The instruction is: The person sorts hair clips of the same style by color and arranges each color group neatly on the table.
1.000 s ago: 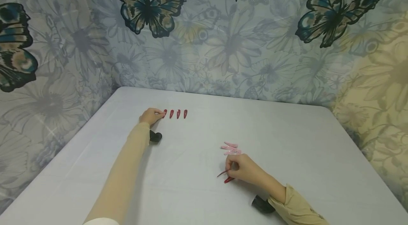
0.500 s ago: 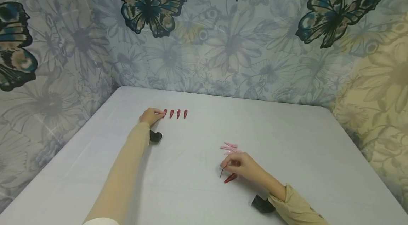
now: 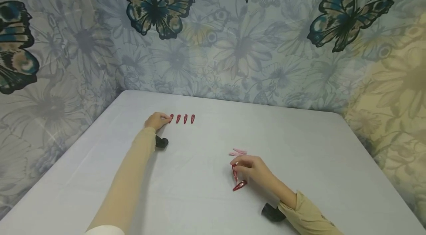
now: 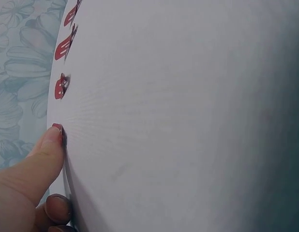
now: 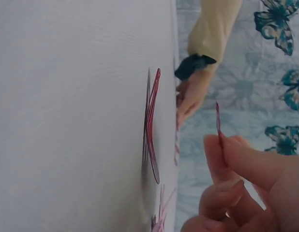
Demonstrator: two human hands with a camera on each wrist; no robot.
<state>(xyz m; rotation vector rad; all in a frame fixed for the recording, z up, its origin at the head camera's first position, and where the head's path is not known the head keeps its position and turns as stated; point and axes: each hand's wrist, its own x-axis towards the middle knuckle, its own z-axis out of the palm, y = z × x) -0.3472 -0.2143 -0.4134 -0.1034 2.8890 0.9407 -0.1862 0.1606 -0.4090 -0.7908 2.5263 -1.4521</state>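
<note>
Near the table's back left, several red snap hair clips (image 3: 185,119) lie in a row. My left hand (image 3: 156,121) is at the row's left end, with thumb and finger at the leftmost red hair clip (image 3: 171,118); in the left wrist view the thumb (image 4: 45,152) lies against that clip. My right hand (image 3: 254,168) pinches a red hair clip (image 3: 234,173) between thumb and finger, raised above the table in the right wrist view. Below it another red hair clip (image 3: 239,185) rests on the table. Pink hair clips (image 3: 237,152) lie just beyond the right hand, partly hidden by it.
The white table (image 3: 199,198) ends at a wall covering (image 3: 233,50) with butterflies and flowers. A dark wrist camera (image 3: 162,142) sits on the left wrist, another dark wrist camera (image 3: 273,213) on the right.
My right hand has lifted slightly away from the lower red hair clip and turned the pinched clip from edge-on to its flat side. The left hand stays at its clip.
</note>
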